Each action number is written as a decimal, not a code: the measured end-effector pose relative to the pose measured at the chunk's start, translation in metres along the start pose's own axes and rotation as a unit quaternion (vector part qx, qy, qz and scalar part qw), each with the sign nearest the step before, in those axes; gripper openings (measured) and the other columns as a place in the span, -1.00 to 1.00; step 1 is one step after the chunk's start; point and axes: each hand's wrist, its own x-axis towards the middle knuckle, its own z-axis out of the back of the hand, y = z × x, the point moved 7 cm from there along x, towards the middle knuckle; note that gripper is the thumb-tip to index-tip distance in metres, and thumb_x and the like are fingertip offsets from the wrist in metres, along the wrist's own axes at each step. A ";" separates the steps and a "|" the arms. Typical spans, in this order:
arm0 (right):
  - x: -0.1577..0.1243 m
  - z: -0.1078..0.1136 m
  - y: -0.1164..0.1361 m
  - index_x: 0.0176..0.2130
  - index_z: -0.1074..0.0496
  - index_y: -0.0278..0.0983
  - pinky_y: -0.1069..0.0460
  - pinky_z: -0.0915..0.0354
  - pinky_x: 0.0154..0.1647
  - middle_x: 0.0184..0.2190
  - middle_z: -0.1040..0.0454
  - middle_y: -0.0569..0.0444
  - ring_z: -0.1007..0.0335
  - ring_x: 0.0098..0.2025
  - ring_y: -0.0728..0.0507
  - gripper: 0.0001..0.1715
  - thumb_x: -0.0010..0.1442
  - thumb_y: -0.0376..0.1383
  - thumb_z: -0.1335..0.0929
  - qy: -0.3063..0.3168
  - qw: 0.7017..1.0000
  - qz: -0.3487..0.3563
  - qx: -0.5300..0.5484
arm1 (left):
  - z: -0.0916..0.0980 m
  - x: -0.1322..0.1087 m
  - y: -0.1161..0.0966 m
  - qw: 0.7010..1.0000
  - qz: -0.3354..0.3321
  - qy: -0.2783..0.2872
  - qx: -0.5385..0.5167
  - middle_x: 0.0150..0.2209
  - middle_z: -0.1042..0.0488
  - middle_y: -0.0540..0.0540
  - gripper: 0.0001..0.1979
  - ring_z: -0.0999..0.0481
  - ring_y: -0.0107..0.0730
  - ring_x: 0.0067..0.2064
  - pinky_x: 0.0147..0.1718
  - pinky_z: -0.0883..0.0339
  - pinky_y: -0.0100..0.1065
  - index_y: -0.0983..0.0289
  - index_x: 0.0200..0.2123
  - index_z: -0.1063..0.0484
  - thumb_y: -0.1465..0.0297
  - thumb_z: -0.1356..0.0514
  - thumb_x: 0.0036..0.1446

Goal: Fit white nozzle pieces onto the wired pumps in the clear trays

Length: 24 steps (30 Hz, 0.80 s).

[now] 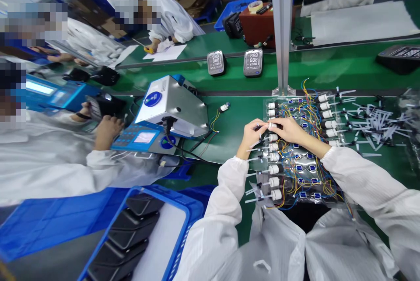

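Observation:
A clear plastic tray (288,202) on the green bench holds rows of white cylindrical parts with coloured wires and small blue components. At its left row, my right hand (285,129) pinches one white cylindrical part (271,126). My left hand (254,134) meets it from the left, fingers closed at the part's left end; what exactly sits between those fingertips is too small to tell. Thin white tubes stick out leftward from the lower parts in that row. More white tubes with black fittings (380,125) lie in a loose pile right of the tray.
A silver and blue machine (177,106) with black cables stands left of my hands. One wired part (224,107) lies beside it. A metal post (281,31) rises behind the tray. Two monitors (215,63) stand on the ledge. Other people work at left and across; a blue crate (193,206) is lower left.

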 end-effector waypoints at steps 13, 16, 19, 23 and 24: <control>-0.003 0.012 0.001 -0.04 -0.60 -0.25 -0.13 -0.46 0.05 -0.06 -0.66 -0.05 -0.61 -0.04 -0.22 -0.71 0.30 -0.15 -0.46 -0.056 0.997 0.007 0.060 | 0.006 -0.003 -0.004 0.997 -0.036 -0.057 0.026 -0.33 -0.61 0.11 -0.86 -0.56 -0.36 -0.29 -0.29 -0.39 -0.30 0.19 -0.28 -0.71 0.25 -0.42 0.19; -0.002 0.011 0.000 -0.04 -0.61 -0.25 -0.11 -0.46 0.01 -0.07 -0.67 -0.05 -0.61 -0.07 -0.22 -0.71 0.31 -0.15 -0.45 -0.041 0.998 -0.009 0.056 | 0.004 -0.004 -0.005 0.998 -0.027 -0.046 0.031 -0.36 -0.59 0.11 -0.84 -0.55 -0.35 -0.30 -0.28 -0.39 -0.28 0.19 -0.30 -0.72 0.23 -0.41 0.19; -0.002 0.010 -0.003 -0.05 -0.61 -0.25 -0.09 -0.46 -0.03 -0.10 -0.68 -0.04 -0.62 -0.13 -0.20 -0.70 0.30 -0.14 -0.45 -0.035 0.998 -0.019 0.053 | 0.001 -0.004 -0.004 0.999 -0.019 -0.035 0.025 -0.38 -0.57 0.09 -0.83 -0.53 -0.37 -0.34 -0.31 -0.37 -0.29 0.19 -0.29 -0.71 0.22 -0.41 0.20; -0.002 0.007 -0.006 -0.05 -0.62 -0.26 -0.05 -0.44 -0.04 -0.13 -0.68 -0.01 -0.61 -0.16 -0.17 -0.71 0.29 -0.16 -0.45 -0.026 0.998 -0.018 0.055 | -0.002 -0.004 -0.003 1.000 -0.011 -0.020 0.004 -0.39 -0.53 0.06 -0.82 -0.49 -0.43 -0.41 -0.36 -0.34 -0.31 0.20 -0.28 -0.70 0.21 -0.40 0.21; -0.002 0.007 -0.006 -0.05 -0.62 -0.25 -0.05 -0.44 -0.04 -0.13 -0.68 0.00 -0.60 -0.17 -0.16 -0.72 0.30 -0.17 -0.44 -0.024 0.998 -0.018 0.055 | -0.003 -0.004 -0.003 1.000 -0.012 -0.017 0.002 -0.40 -0.52 0.05 -0.82 -0.48 -0.44 -0.41 -0.37 -0.33 -0.32 0.20 -0.28 -0.70 0.21 -0.40 0.21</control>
